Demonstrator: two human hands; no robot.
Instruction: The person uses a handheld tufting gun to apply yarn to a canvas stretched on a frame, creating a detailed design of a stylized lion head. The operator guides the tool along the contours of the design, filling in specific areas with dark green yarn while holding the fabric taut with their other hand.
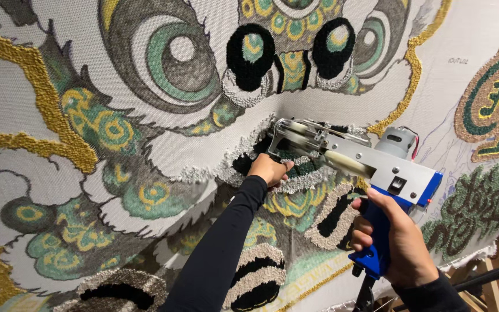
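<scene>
A tufting gun [353, 159] is held against a large stretched cloth [145, 156] bearing a lion-mask design. The right hand [397, 242] is closed around the blue pistol handle [376, 242] at lower right of the view. The left hand [268, 169], in a black sleeve [220, 254], is closed on the front grip of the gun, just below the needle end, which touches the cloth near the middle of the design.

Progress, judged from the fabric: much of the pattern is filled. The large eye [174, 58], the two black nostrils [249, 52], the gold outlines [41, 98] and the green-and-yellow swirls [99, 124] are tufted. Broad areas of bare white weave are left between the motifs, most plainly at left and upper right, where thin drawn lines are seen unfilled. The dark patch around the needle appears only partly filled.

Materials: the pile is looped and nubbly, slightly raised; silvery-white fringes are shaggier. The backing is a fine flat weave. The gun body is flat grey metal with a grey cylindrical motor [394, 141] on top. A wooden frame [480, 277] is seen at lower right.
</scene>
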